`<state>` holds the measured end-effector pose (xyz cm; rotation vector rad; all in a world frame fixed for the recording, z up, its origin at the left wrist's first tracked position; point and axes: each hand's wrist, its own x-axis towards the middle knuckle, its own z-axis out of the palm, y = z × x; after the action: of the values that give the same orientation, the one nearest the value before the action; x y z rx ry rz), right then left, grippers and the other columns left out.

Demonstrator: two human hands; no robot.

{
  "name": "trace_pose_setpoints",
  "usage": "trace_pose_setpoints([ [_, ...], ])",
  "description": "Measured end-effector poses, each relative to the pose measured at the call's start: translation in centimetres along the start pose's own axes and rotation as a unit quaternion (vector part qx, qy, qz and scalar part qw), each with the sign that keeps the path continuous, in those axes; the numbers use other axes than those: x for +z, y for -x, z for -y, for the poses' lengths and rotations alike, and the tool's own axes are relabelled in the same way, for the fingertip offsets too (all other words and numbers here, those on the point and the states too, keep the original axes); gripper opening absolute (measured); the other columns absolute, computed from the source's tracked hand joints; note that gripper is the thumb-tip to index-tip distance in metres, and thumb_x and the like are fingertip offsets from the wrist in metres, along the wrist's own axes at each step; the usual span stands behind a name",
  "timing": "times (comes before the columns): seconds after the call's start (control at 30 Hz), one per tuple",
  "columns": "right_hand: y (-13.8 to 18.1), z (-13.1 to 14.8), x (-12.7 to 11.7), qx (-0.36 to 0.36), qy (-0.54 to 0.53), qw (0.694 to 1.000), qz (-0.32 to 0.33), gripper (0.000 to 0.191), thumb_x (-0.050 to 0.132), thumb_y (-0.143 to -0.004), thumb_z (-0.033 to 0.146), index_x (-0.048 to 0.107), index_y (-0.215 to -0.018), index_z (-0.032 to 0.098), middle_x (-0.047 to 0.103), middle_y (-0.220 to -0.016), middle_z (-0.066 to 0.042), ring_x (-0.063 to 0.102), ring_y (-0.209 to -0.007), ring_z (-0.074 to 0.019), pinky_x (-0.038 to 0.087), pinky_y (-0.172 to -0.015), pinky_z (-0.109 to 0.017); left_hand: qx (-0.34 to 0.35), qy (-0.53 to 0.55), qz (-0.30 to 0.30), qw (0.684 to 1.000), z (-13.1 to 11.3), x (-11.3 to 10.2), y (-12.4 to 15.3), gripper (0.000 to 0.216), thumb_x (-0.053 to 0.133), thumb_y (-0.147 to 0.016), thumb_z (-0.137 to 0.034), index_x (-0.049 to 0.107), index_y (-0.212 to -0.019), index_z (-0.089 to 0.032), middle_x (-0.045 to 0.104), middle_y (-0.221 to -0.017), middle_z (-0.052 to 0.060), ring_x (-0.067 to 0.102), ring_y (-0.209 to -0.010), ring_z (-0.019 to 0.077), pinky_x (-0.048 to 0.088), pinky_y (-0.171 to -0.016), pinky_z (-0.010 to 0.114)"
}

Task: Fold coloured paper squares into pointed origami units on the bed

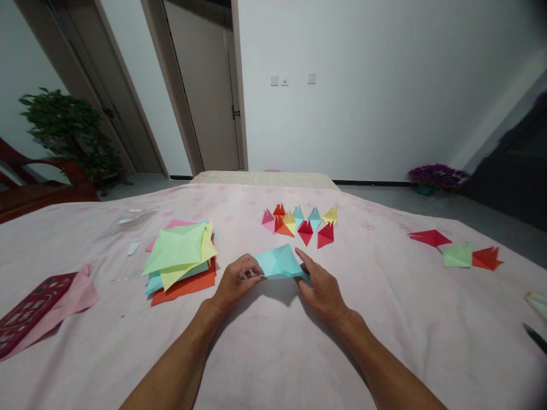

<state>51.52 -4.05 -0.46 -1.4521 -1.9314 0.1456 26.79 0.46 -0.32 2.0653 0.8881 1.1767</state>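
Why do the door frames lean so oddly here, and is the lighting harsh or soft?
Head view: the wide lens bends straight lines, so the door frames lean apart and the corners darken. Same view: light is soft, no glare, only a faint shadow on the pink cloth below the teal paper pinched between left hand and right hand. The right edge smears.

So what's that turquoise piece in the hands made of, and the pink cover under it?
The turquoise piece looks like thin matte paper: it has crisp creases and flat facets, and is pinched by the left hand and right hand. The pink cover looks like matte woven cloth, with soft wrinkles and a faint flower print; the fibre cannot be told.
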Motion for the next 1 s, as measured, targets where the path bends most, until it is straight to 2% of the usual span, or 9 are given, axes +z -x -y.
trace_pose_setpoints([
  [0.13,0.2,-0.7,-0.8,-0.053,-0.031,0.998,-0.003,0.085,0.052,-0.067,0.007,0.034,-0.148,0.025,0.052,-0.136,-0.009,0.054,-0.121,-0.0244,0.052,-0.095,-0.039,-0.002,0.014,-0.028,1.0,0.7,-0.3,-0.1,0.007,0.065,-0.076,-0.014,0.069,-0.075,-0.02,0.065,-0.085,0.005,0.061,-0.084,0.0195,0.048,-0.079,0.031],
  [0.2,0.3,-1.2,-1.3,-0.068,-0.034,0.997,0.012,0.083,0.051,-0.062,0.003,0.043,-0.141,0.028,0.041,-0.147,-0.007,0.05,-0.127,-0.0243,0.052,-0.095,-0.039,-0.01,0.019,-0.042,0.999,1.1,-0.5,-0.1,0.009,0.064,-0.073,-0.013,0.069,-0.075,-0.02,0.067,-0.088,0.006,0.062,-0.089,0.0209,0.048,-0.083,0.033],
  [0.27,0.4,-1.9,-1.6,-0.075,-0.035,0.996,0.035,0.071,0.05,-0.062,0.001,0.058,-0.128,0.028,0.038,-0.15,-0.006,0.053,-0.124,-0.0237,0.053,-0.093,-0.039,-0.02,0.018,-0.048,0.998,1.4,-0.6,-0.2,0.012,0.062,-0.071,-0.011,0.069,-0.075,-0.02,0.068,-0.09,0.006,0.062,-0.092,0.0214,0.048,-0.085,0.034],
  [0.37,0.4,-2.6,-1.8,-0.085,-0.046,0.994,0.049,0.047,0.049,-0.068,0.001,0.071,-0.101,0.026,0.048,-0.142,-0.004,0.06,-0.114,-0.0214,0.055,-0.088,-0.036,-0.028,0.007,-0.047,0.998,1.3,-0.8,-0.2,0.017,0.056,-0.069,-0.008,0.068,-0.072,-0.021,0.068,-0.093,0.006,0.063,-0.094,0.0215,0.048,-0.087,0.035],
  [0.43,0.4,-2.8,-1.9,-0.089,-0.05,0.994,0.045,0.04,0.048,-0.073,0.002,0.073,-0.094,0.025,0.056,-0.135,-0.004,0.064,-0.105,-0.0191,0.055,-0.084,-0.034,-0.028,0.002,-0.047,0.999,1.1,-1.0,-0.3,0.021,0.052,-0.07,-0.007,0.068,-0.07,-0.021,0.069,-0.094,0.006,0.063,-0.094,0.0216,0.048,-0.087,0.036],
  [0.5,0.3,-2.6,-2.0,-0.096,-0.05,0.993,0.043,0.037,0.048,-0.079,0.005,0.073,-0.096,0.026,0.062,-0.129,-0.004,0.067,-0.098,-0.0178,0.055,-0.084,-0.034,-0.029,0.007,-0.047,0.998,0.9,-1.0,-0.4,0.024,0.049,-0.072,-0.007,0.069,-0.072,-0.021,0.069,-0.095,0.006,0.064,-0.095,0.0216,0.048,-0.087,0.036],
  [0.7,-0.2,-1.0,-2.2,-0.119,-0.067,0.989,0.049,0.028,0.046,-0.095,0.025,0.072,-0.106,0.027,0.071,-0.114,-0.005,0.066,-0.101,-0.0192,0.052,-0.088,-0.036,-0.031,0.029,-0.045,0.998,0.2,-0.1,-0.8,0.021,0.052,-0.08,-0.012,0.071,-0.087,-0.02,0.069,-0.096,0.007,0.064,-0.094,0.0215,0.048,-0.088,0.035],
  [0.87,-1.0,0.3,-2.1,-0.118,0.003,0.993,0.028,0.02,0.056,-0.094,0.033,0.075,-0.096,0.027,0.074,-0.092,-0.005,0.063,-0.088,-0.0215,0.046,-0.083,-0.037,0.025,0.005,-0.041,0.999,-1.1,1.1,-1.6,0.026,0.054,-0.078,-0.005,0.07,-0.091,-0.021,0.065,-0.09,0.005,0.062,-0.09,0.0194,0.049,-0.084,0.032],
  [1.0,-1.5,0.9,-1.7,-0.111,0.023,0.994,-0.004,0.011,0.063,-0.089,0.032,0.073,-0.087,0.026,0.072,-0.087,-0.004,0.059,-0.089,-0.0227,0.043,-0.085,-0.039,0.042,0.027,-0.04,0.998,-2.3,1.5,-2.2,0.028,0.055,-0.082,-0.007,0.069,-0.101,-0.022,0.061,-0.1,0.007,0.061,-0.093,0.0184,0.052,-0.081,0.031],
])
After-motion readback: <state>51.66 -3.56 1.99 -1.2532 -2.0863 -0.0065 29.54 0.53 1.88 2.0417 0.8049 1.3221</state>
